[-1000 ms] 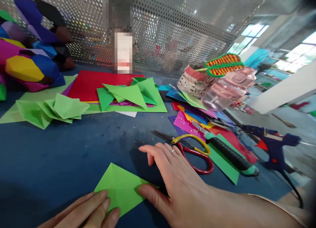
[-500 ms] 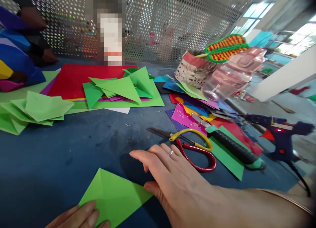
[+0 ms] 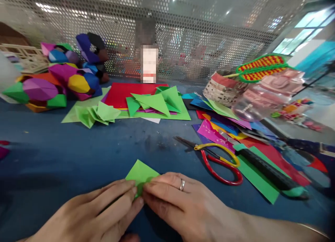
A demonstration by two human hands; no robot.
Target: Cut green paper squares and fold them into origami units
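Note:
A small bright green sheet of folding paper [image 3: 140,171] lies near the table's front, one corner pointing away from me. My left hand [image 3: 102,209] presses on its left side, fingers close together. From the right, my right hand [image 3: 180,202], with a ring, pinches the right part of the sheet, its fingertips meeting the left ones. Both hands cover much of the paper's lower part. Scissors [image 3: 222,179] with one yellow and one red handle lie open, beyond my right hand. Beside them rests a black and green utility knife [image 3: 267,167].
Folded light green pieces [image 3: 101,114] lie at the back left, beside green and red sheets [image 3: 121,95]. Colourful paper models [image 3: 40,89] stand at far left. Coloured paper scraps [image 3: 209,130], a pink bottle [image 3: 258,99] and a patterned pot [image 3: 220,88] occupy the right.
My right hand has come down onto the green paper and now grips it beside my left hand. The visible part of the paper is smaller. My view has shifted left.

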